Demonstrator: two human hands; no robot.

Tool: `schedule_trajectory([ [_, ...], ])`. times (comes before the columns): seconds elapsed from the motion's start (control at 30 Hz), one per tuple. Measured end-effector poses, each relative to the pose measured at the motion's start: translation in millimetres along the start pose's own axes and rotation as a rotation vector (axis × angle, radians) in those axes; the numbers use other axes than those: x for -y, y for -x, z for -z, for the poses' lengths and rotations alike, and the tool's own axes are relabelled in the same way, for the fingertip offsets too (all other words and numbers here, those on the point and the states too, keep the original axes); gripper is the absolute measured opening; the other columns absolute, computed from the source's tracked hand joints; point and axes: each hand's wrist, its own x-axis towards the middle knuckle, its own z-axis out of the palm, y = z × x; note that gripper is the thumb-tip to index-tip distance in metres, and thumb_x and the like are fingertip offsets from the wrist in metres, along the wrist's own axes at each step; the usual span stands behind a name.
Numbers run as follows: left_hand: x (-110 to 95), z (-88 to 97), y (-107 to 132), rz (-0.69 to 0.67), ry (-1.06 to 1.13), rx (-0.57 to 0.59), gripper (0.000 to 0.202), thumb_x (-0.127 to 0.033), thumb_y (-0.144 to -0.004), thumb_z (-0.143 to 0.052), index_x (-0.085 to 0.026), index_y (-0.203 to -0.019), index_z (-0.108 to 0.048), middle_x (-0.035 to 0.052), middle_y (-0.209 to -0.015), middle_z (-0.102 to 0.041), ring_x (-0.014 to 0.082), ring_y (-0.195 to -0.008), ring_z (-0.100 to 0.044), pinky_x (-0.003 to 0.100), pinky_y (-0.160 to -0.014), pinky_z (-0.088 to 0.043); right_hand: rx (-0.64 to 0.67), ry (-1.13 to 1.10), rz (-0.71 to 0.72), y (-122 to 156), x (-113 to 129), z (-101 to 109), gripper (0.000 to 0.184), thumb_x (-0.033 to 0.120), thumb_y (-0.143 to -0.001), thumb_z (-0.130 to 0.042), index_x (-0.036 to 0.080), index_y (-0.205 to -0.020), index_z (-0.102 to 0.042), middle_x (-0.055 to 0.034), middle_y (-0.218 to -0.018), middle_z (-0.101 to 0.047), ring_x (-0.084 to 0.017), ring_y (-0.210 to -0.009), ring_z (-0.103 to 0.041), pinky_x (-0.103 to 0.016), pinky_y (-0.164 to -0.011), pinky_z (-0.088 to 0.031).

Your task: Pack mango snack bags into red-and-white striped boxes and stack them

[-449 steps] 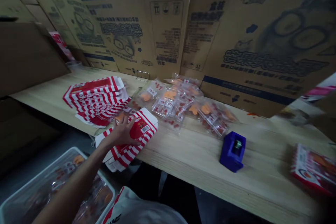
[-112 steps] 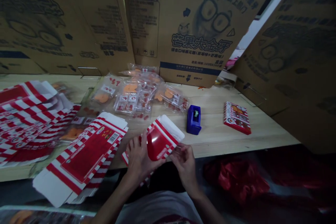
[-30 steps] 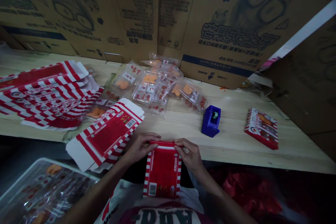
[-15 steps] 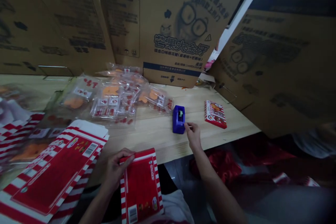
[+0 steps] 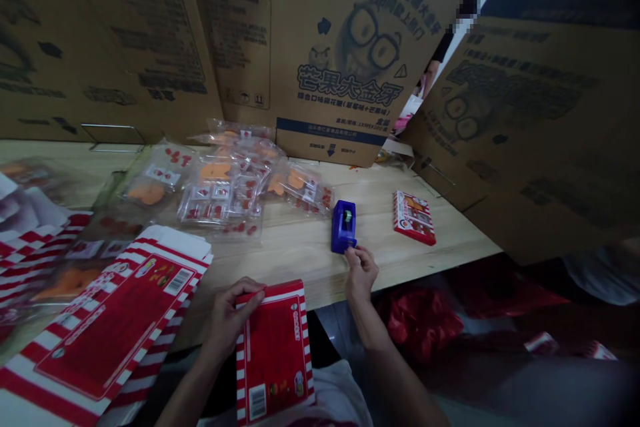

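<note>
Since a second ago, the right hand point(image 5: 361, 273) has left the far edge of the striped candy carton point(image 5: 274, 353) and gone right and farther away, to the near end of the blue tape dispenser point(image 5: 344, 227). In the head view there is one such carton in hand, at the near edge of the wooden table point(image 5: 300, 267), above the person's lap; whether its far end rests on the wood cannot be told. Its long axis runs near to far, the closed end pointing away, the red back panel facing up and the barcode at the near left corner. The left hand point(image 5: 233, 313) grips its far left corner, thumb on top. The right hand's thumb and fingertips are bunched at the dispenser; whether they pinch tape cannot be told. One dispenser stands on the table, its long axis also roughly near to far, and one filled window box point(image 5: 415, 217) lies to its right. Two piles of flattened cartons point(image 5: 115, 333) lie at the left. Far left of the dispenser are overlapping clear candy packets point(image 5: 215, 187), at least five. At least three printed shipping boxes point(image 5: 325, 47) stand behind and to the right.
</note>
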Motion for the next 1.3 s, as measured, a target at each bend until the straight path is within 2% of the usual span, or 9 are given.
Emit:
schedule_trajectory([
  [0.4, -10.4, -11.0, -1.7, -0.037, 0.009, 0.086, 0.015, -0.029, -0.08, -0.065, -0.017, -0.073, -0.063, 0.0031, -0.08, -0.064, 0.017, -0.079, -0.06, 0.026, -0.074, -0.044, 0.172, 0.023, -0.003, -8.0, -11.6, 10.0, 0.032, 0.048, -0.074, -0.061, 0.018, -0.064, -0.058, -0.0017, -0.071, -0.054, -0.017, -0.073, -0.052, -0.033, -0.07, -0.046],
  [0.6, -11.3, -14.0, -1.6, -0.021, 0.031, 0.085, 0.017, -0.03, -0.079, -0.065, -0.015, -0.071, -0.063, 0.0041, -0.078, -0.063, 0.0166, -0.076, -0.058, 0.027, -0.073, -0.043, 0.334, 0.013, -0.036, 0.8, 11.5, 24.8, 0.027, 0.043, -0.077, -0.061, 0.018, -0.068, -0.057, 0.0001, -0.068, -0.052, -0.016, -0.069, -0.051, -0.031, -0.069, -0.046],
  [0.67, -11.1, -15.1, -1.9, -0.006, 0.051, 0.106, 0.017, -0.03, -0.079, -0.065, -0.015, -0.072, -0.062, 0.004, -0.079, -0.062, 0.0165, -0.077, -0.058, 0.026, -0.073, -0.043, 0.587, 0.02, -0.013, -3.4, 37.7, 20.6, 0.025, 0.041, -0.08, -0.062, 0.018, -0.07, -0.058, -0.0004, -0.069, -0.054, -0.016, -0.07, -0.052, -0.03, -0.068, -0.046],
  [0.83, -13.6, -22.7, -4.9, 0.02, 0.072, 0.178, 0.017, -0.031, -0.081, -0.063, -0.015, -0.074, -0.061, 0.0018, -0.078, -0.06, 0.0146, -0.074, -0.055, 0.024, -0.07, -0.041, 1.756, 0.166, 0.355, -21.3, 121.7, -34.4, 0.023, 0.033, -0.086, -0.059, 0.014, -0.072, -0.061, -0.0026, -0.078, -0.057, -0.014, -0.074, -0.053, -0.025, -0.07, -0.042],
  [0.9, -16.8, -25.9, -5.7, 0.022, 0.064, 0.187, 0.016, -0.029, -0.08, -0.062, -0.015, -0.073, -0.06, 0.0013, -0.076, -0.06, 0.0144, -0.073, -0.055, 0.024, -0.068, -0.04, 2.043, 0.277, 0.485, -19.2, 142.6, -61.4, 0.018, 0.028, -0.084, -0.061, 0.013, -0.073, -0.063, -0.001, -0.076, -0.056, -0.012, -0.069, -0.051, -0.023, -0.066, -0.039],
  [0.97, -20.3, -27.4, -5.4, 0.009, 0.052, 0.181, 0.016, -0.028, -0.079, -0.062, -0.015, -0.071, -0.06, 0.0013, -0.074, -0.06, 0.0147, -0.073, -0.055, 0.024, -0.068, -0.04, 2.198, 0.438, 0.614, -10.4, 152.0, -81.1, 0.013, 0.024, -0.081, -0.062, 0.014, -0.073, -0.064, 0.0007, -0.071, -0.056, -0.011, -0.064, -0.05, -0.021, -0.06, -0.035],
  [1.03, -23.0, -26.8, -4.3, 0.002, 0.041, 0.164, 0.016, -0.029, -0.079, -0.062, -0.015, -0.07, -0.06, 0.0016, -0.073, -0.06, 0.015, -0.073, -0.055, 0.024, -0.067, -0.04, 2.197, 0.608, 0.767, 1.0, 153.7, -90.4, 0.016, 0.026, -0.08, -0.064, 0.015, -0.069, -0.063, 0.0006, -0.066, -0.056, -0.011, -0.062, -0.049, -0.022, -0.057, -0.031],
  [1.13, -24.9, -23.6, -1.5, 0.016, 0.025, 0.144, 0.017, -0.029, -0.079, -0.062, -0.014, -0.071, -0.061, 0.0027, -0.074, -0.061, 0.0159, -0.073, -0.056, 0.024, -0.066, -0.04, 2.042, 0.767, 0.902, 12.8, 152.6, -89.0, 0.026, 0.037, -0.079, -0.066, 0.015, -0.065, -0.063, -0.0027, -0.064, -0.058, -0.015, -0.065, -0.052, -0.025, -0.057, -0.029],
  [1.3, -28.6, -21.0, 2.8, -0.012, 0.016, 0.13, 0.016, -0.029, -0.081, -0.061, -0.014, -0.074, -0.062, 0.0027, -0.076, -0.062, 0.0161, -0.075, -0.058, 0.026, -0.07, -0.042, 1.924, 0.722, 0.73, 6.6, 148.7, -81.7, 0.037, 0.045, -0.073, -0.073, 0.013, -0.09, -0.064, -0.0043, -0.073, -0.064, -0.018, -0.072, -0.057, -0.025, -0.061, -0.034],
])
